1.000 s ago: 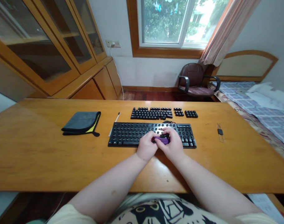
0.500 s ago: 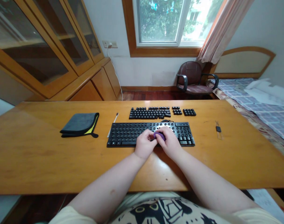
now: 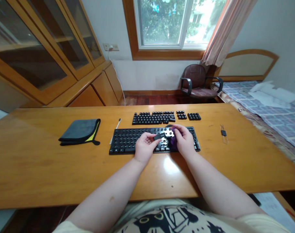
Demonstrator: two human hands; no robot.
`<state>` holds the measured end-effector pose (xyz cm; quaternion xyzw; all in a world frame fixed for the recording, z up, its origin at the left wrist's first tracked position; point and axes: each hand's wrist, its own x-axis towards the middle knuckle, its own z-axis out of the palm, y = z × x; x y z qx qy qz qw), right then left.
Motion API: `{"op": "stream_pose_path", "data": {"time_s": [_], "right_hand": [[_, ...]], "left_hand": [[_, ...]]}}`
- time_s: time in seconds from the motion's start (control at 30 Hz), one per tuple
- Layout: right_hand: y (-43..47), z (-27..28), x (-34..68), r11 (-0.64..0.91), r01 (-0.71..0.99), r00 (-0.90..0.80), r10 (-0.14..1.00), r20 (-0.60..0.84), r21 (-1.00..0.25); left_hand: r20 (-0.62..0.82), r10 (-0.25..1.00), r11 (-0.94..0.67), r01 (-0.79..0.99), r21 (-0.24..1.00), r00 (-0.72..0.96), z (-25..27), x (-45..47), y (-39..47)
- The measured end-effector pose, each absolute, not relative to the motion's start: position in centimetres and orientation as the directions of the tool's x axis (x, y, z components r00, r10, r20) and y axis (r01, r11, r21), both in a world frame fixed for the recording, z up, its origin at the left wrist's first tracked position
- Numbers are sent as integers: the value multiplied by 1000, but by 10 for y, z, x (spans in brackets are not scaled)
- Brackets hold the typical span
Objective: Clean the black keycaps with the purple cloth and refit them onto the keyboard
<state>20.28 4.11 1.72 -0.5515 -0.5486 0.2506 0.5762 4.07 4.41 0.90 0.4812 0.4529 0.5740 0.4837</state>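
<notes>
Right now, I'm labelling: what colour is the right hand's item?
The item is purple, shown best in the head view.

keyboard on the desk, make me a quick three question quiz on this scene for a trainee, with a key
1. True or false: the right hand holds a purple item.
2. Which hand holds the small black piece?
3. Fill in: seen from the person, the loose keycaps lie on the ___ side of the keyboard.

Key: 1. True. 2. The left hand. 3. Far.
</notes>
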Motion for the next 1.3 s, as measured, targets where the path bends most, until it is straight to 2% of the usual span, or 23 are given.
{"op": "stream_pose_path", "data": {"time_s": [0.1,0.27,0.4,0.53,0.63,0.7,0.8,0.87,0.97,1.07,1.1,1.17,1.23,1.3], "right_hand": [[38,22,203,318,334,170,906,388,-887],[35,25,202,479,411,-74,866,495,-776],[33,26,199,509,407,-143,856,497,-759],[32,24,196,472,446,-212,881,423,-761],[33,23,198,422,521,-201,905,374,-741],[35,23,202,418,569,-214,907,363,-708],[39,25,210,494,620,-345,869,353,-609],[41,26,214,540,640,-425,841,333,-546],[43,30,218,539,675,-454,842,293,-503],[43,35,219,463,730,-391,886,248,-503],[43,37,220,420,749,-356,907,224,-512],[44,39,222,329,774,-293,944,154,-540],[45,40,224,252,782,-263,963,66,-570],[46,39,225,190,774,-261,965,-31,-605]], "left_hand": [[102,993,-109,-152,982,-53,10,39,47],[95,995,-93,-219,971,1,11,39,50],[62,996,-41,-320,947,57,9,38,52],[-37,982,126,-490,863,187,8,37,53],[-122,946,279,-557,782,302,11,35,53],[-176,918,357,-547,757,355,13,34,53],[-245,877,435,-465,771,414,14,33,54],[-272,860,450,-391,803,432,14,33,55],[-285,839,448,-290,846,463,14,32,54],[-222,858,351,-214,912,463,16,30,53],[-171,885,260,-154,953,434,17,29,53],[-13,927,-16,73,997,375,18,26,53],[156,910,-294,331,897,385,19,22,54],[236,864,-451,478,754,444,19,20,56]]}}
